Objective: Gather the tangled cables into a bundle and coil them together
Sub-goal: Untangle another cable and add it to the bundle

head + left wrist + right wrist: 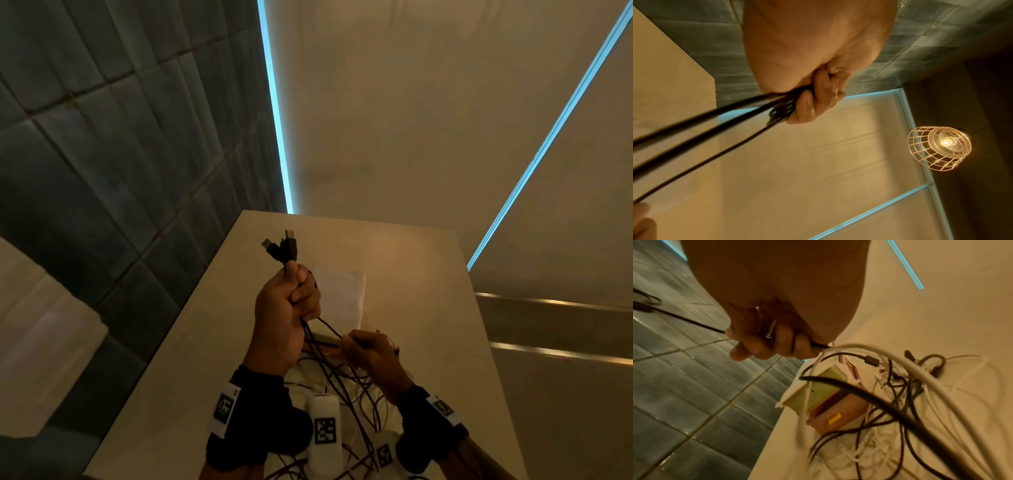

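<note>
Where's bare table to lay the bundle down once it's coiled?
Free: the far strip of the table beyond the white sheet, and the left strip beside the left hand, toward the tiled wall. Crowded: the near middle under the right hand, with the cable tangle and a small box.

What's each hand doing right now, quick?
Left hand: closed, gripping the black cables just below their plugs.
Right hand: closed, pinching a single thin black cable.
</note>
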A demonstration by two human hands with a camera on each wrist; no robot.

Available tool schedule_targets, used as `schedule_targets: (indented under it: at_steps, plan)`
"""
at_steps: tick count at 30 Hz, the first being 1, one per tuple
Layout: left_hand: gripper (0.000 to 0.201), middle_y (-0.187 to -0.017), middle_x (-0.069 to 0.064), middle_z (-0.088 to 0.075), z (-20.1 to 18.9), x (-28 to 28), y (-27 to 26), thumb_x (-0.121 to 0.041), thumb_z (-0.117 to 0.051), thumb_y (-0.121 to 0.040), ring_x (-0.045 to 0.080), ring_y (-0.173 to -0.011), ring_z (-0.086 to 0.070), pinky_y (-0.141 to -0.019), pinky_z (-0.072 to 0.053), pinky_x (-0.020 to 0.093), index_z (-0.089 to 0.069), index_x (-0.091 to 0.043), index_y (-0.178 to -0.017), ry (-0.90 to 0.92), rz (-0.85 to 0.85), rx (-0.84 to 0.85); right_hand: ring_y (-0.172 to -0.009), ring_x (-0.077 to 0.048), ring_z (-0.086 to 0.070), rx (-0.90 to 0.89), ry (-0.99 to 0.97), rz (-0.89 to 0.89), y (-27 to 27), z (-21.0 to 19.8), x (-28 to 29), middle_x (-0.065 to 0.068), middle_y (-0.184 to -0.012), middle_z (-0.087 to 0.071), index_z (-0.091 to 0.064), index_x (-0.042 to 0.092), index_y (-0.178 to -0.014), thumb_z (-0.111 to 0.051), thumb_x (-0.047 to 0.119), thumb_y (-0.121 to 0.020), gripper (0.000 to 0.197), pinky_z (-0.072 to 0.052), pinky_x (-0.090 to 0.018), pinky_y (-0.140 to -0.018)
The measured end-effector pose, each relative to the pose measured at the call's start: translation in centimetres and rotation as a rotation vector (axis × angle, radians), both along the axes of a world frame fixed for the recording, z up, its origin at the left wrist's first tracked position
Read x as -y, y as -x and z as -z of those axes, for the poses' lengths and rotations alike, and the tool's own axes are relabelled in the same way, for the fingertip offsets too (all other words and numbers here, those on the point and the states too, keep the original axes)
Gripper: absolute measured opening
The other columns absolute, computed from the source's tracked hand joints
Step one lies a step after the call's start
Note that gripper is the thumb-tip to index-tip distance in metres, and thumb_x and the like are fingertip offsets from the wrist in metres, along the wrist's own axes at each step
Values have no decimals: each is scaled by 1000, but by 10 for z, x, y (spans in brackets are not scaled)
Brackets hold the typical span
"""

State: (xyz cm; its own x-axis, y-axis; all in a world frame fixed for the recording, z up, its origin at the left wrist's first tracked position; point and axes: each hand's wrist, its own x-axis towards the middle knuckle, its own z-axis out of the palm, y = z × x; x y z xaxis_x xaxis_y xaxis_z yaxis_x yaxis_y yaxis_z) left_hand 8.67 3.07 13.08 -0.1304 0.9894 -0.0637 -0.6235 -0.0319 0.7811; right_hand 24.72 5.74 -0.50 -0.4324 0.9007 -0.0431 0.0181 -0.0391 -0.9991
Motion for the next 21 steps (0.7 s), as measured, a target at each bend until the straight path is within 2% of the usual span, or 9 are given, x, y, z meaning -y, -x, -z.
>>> schedule_targets:
  at_steps: [3,5,8,11,12,14,15,17,21]
  plan:
    - [35,-52,-8,-30,-2,0,1,-26,-30,-103,4,-39,-21,-39,-21,19,-42,-13,-73,-3,-6,7,-56,-16,-33,17,-12,2,4,13,1,-4,-58,-36,-50,15,-58,-57,39,-87,38,-27,-30,-56]
    - [35,-51,-8,-30,-5,1,4,-26,-30,-102,3,-38,-21,-38,-19,18,-42,-13,-73,-1,-14,3,-54,-15,-36,43,0,17,4,24,2,1,-56,-39,-52,24,-57,-56,36,-88,34,-30,-27,-55]
    - [35,-51,-7,-31,-7,2,8,-26,-30,-103,4,-39,-20,-38,-18,18,-42,-13,-73,-1,-19,-42,-53,-15,-39,68,25,15,-1,38,5,-3,-56,-44,-57,23,-59,-55,35,-91,34,-31,-29,-55]
    - [35,-51,-7,-32,-7,3,10,-26,-29,-103,4,-38,-20,-37,-20,18,-42,-12,-74,8,-20,-62,-51,-13,-38,114,36,8,-2,48,3,-5,-55,-43,-56,26,-55,-52,24,-94,40,-31,-28,-55]
    - [35,-50,-7,-32,-6,3,11,-27,-29,-103,4,-38,-20,-37,-20,17,-42,-12,-74,14,-23,-66,-51,-13,-39,140,34,19,-1,50,2,-4,-55,-44,-56,25,-54,-53,27,-93,39,-31,-29,-56]
    - [35,-50,-7,-32,-5,3,11,-27,-30,-103,4,-38,-20,-36,-21,17,-42,-12,-74,30,-39,-74,-51,-9,-41,198,11,53,1,49,-2,7,-53,-48,-56,25,-55,-54,34,-89,35,-31,-31,-58]
    - [35,-50,-7,-32,-4,2,12,-27,-30,-103,4,-38,-20,-36,-21,17,-42,-12,-74,42,-50,-80,-51,-5,-42,229,-16,80,1,45,-5,10,-52,-48,-56,26,-55,-55,31,-89,34,-32,-30,-57]
    - [34,-51,-7,-34,-2,2,12,-26,-31,-104,4,-38,-21,-36,-22,17,-43,-12,-75,77,-77,-107,-50,-3,-42,233,-35,173,2,26,-13,9,-53,-48,-60,22,-60,-59,19,-91,31,-34,-25,-54]
    - [33,-58,-2,-43,5,3,7,-25,-32,-104,7,-40,-28,-37,-24,18,-45,-12,-77,199,-129,-203,-50,-13,-37,-34,-62,241,10,-38,-21,-3,-56,-45,-64,0,-79,-59,8,-92,17,-31,-23,-46]
